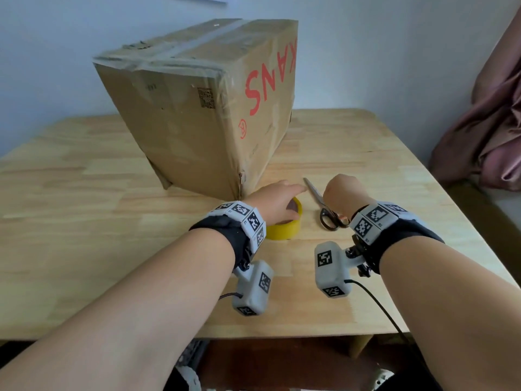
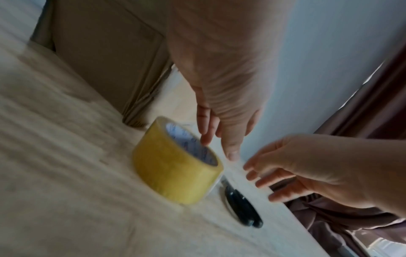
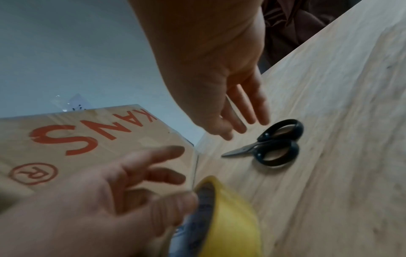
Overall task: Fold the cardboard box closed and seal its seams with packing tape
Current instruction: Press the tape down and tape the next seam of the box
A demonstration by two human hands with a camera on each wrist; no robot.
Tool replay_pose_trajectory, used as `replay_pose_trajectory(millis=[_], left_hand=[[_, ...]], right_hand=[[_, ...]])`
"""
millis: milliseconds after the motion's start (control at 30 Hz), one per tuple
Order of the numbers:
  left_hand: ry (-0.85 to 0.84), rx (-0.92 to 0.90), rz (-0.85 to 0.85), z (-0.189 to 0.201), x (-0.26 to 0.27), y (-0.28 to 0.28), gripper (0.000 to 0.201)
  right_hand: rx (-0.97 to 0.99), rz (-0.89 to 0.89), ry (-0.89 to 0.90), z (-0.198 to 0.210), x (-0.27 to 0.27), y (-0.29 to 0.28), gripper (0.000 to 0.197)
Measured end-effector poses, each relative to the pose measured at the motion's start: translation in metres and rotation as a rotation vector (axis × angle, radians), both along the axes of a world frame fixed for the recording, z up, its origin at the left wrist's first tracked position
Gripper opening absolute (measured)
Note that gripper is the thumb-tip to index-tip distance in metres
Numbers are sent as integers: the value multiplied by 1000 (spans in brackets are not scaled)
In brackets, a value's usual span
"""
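Cardboard box (image 1: 197,108): stands on the wooden table (image 1: 84,235), top flaps folded shut, tape strips already along the top seam; red lettering on its right face reads upside down.
Roll of yellow packing tape (image 1: 283,227): lies flat just in front of the box's near corner, core axis upright, open hole facing up.
Left hand (image 1: 275,203): above the roll, fingers straight and spread, gripping nothing; whether a fingertip touches the rim cannot be told.
Right hand (image 1: 342,194): released, fingers loose, hovering over the scissors (image 1: 324,208).
Scissors: right of the roll, blades pointing away toward the box, handles nearest the person.
Handling, roll: probably light and stiff, its outer face slick; best taken with thumb in the core and fingers round the outside.
Handling, box: likely light but bulky, with walls that dent; better steadied at the corners.
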State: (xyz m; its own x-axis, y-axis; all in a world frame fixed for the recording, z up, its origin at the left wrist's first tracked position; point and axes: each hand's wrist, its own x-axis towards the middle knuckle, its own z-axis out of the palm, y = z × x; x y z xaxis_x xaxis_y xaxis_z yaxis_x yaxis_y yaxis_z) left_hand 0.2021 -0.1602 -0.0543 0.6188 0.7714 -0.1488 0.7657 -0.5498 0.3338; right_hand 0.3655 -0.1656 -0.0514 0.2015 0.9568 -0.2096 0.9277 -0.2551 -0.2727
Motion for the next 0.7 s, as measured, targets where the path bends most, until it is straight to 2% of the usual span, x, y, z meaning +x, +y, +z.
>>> replay_pose_trajectory(millis=[67,133,200,267,333,433,500,600,700], left_hand=[[-73,126,3,21,-8,-4,48],[-199,285,5,47,-21,-10,37],[-287,544,-32,73,-38,-14,29],[-297,833,-62,96,-60,-13,23],[-269,1039,-9,115,-82,-3,25],[-216,1167,171,135,-114,10,39],[-202,1172,240,143,-128,14,49],[-148,1073,295,151,-141,16,63],[55,953,376,151,-155,26,69]], right_hand=[[147,-10,73,12,-13,2,25],[337,6,271,26,-30,7,33],[527,72,405,42,-48,7,41],[712,173,497,60,-68,4,48],[850,275,545,77,-89,-1,57],[975,360,383,100,-116,3,75],[934,383,203,116,-130,7,83],[844,403,-47,132,-145,14,75],[779,417,-211,142,-154,22,63]])
